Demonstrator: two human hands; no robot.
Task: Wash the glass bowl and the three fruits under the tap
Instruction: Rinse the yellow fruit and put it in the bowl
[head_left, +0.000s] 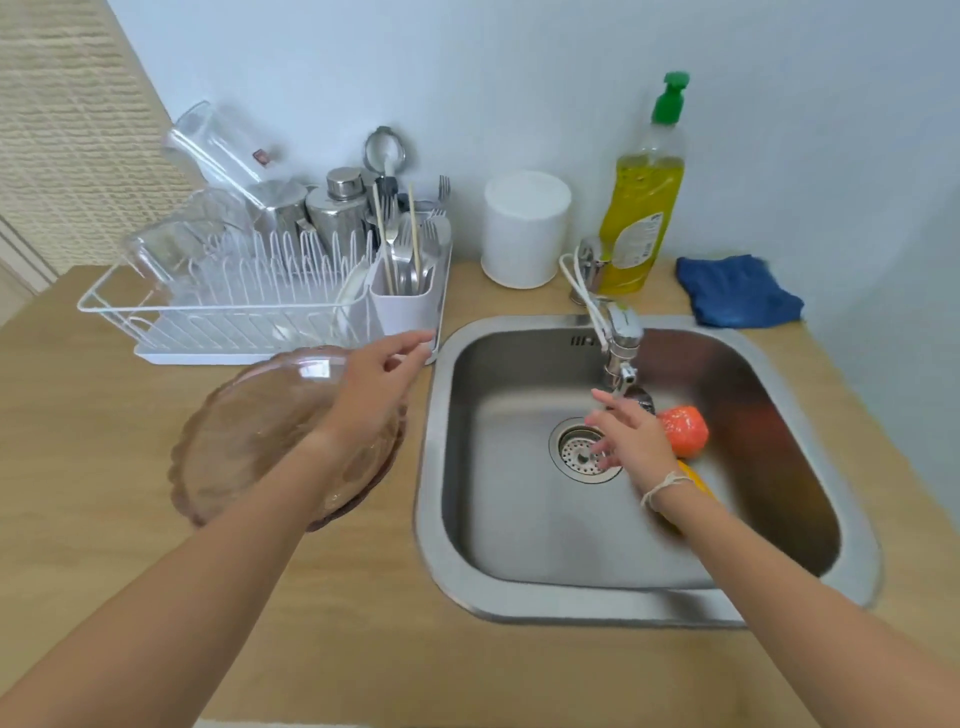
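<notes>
Glass bowl (260, 436): pinkish, transparent, scalloped rim, lying on the wooden table (363, 597) just left of the sink (519, 597) and in front of the white dish rack (234, 312). Whether it sits flat or is tipped cannot be told.

Fruits: one orange-red round fruit (684, 431) lies in the sink basin, right of the drain (584, 451) and below the tap (621, 338). A yellow fruit (696, 478) shows only as a sliver behind the right wrist. A third fruit cannot be made out.

Left hand (376, 387): arm extended over the bowl, palm down, fingers spread and reaching toward the rack's edge. Grip slack and wide; nothing is held. The bowl lies beneath the wrist and forearm; contact cannot be told.

Right hand (631, 436): extended into the basin under the tap, fingers splayed over the drain, blurred. Grip wide, holding nothing. The orange-red fruit sits just beside the back of this hand; touching or apart cannot be told.
</notes>
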